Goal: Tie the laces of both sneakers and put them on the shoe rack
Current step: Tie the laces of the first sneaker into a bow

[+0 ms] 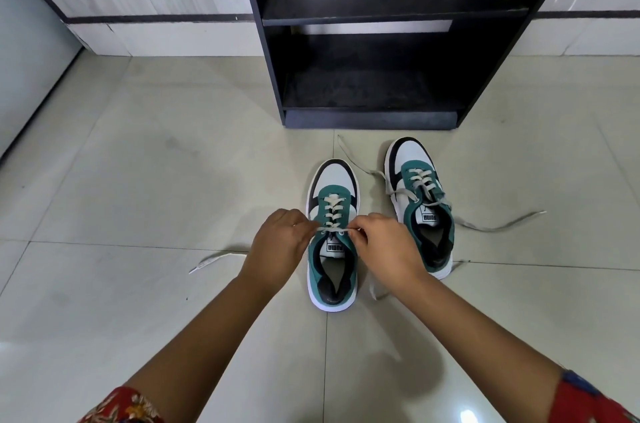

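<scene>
Here, a loose lace end [216, 260] lies flat on the floor [138, 163], far out on the left side. It runs back under the left hand [277, 244]. That hand is closed, with its fingers pinched on the lace right beside the top holes of the near sneaker [332, 239]. The near sneaker sits on the floor in the middle, toe pointing away toward the rack.

The right hand [384, 246] is closed too, pinching the other side of the same lace. Between the two hands, the lace is pulled tight across the tongue. No knot shows yet, so I think the tying has just begun.

To do this part well, I think both hands should pull evenly, so the shoe stays snug and does not tip. Then one end should cross over the other and go under, and be pulled down tight. The loops should be made close to the shoe, not far out, so the bow does not come loose.

Further right stands the far sneaker [420, 204], a bit closer to the rack. Its laces [502, 223] are untied and spread out across the floor on both sides. That shoe needs tying after this one.

Behind both shoes stands the black shoe rack [374, 76]. Its bottom shelf looks bare, so both shoes can go there when they are tied.
</scene>
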Action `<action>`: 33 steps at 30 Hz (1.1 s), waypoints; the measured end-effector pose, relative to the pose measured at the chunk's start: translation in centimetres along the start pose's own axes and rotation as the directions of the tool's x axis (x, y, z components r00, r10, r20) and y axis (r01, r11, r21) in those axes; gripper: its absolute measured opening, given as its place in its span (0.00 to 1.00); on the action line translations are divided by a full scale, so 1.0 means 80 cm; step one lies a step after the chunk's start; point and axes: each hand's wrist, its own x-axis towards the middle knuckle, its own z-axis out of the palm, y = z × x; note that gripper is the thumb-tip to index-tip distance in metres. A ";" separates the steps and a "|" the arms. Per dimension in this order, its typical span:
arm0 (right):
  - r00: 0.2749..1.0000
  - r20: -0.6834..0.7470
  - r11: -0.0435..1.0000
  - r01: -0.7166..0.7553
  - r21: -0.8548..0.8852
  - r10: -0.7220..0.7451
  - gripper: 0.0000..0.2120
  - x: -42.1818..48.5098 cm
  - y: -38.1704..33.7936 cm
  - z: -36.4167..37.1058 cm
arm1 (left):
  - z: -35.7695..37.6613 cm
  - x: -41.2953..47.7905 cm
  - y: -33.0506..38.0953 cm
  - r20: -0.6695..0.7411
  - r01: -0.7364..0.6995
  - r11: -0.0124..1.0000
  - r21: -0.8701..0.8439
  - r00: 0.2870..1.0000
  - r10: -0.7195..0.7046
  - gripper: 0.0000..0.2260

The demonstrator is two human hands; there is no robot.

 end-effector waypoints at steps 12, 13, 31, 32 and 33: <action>0.981 0.108 0.969 -0.177 0.171 0.160 0.08 -0.010 0.020 0.008 | 0.010 -0.021 -0.016 0.032 0.121 0.990 -0.069 0.992 -0.119 0.08; 0.980 0.116 0.966 -0.181 0.185 0.161 0.08 -0.009 0.020 0.008 | 0.010 -0.019 -0.017 0.032 0.134 0.987 -0.090 0.991 -0.132 0.09; 0.947 0.259 0.798 -0.303 0.521 0.190 0.11 -0.005 0.020 -0.005 | -0.011 0.001 0.004 0.371 0.556 0.460 -0.692 0.821 -0.434 0.11; 0.947 0.255 0.740 -0.314 0.595 0.196 0.12 -0.004 0.017 -0.009 | -0.018 0.005 0.009 0.384 0.561 0.379 -0.736 0.807 -0.449 0.13; 0.948 0.249 0.666 -0.317 0.676 0.199 0.12 -0.002 0.013 -0.013 | -0.024 0.009 0.012 0.397 0.555 0.298 -0.777 0.799 -0.452 0.14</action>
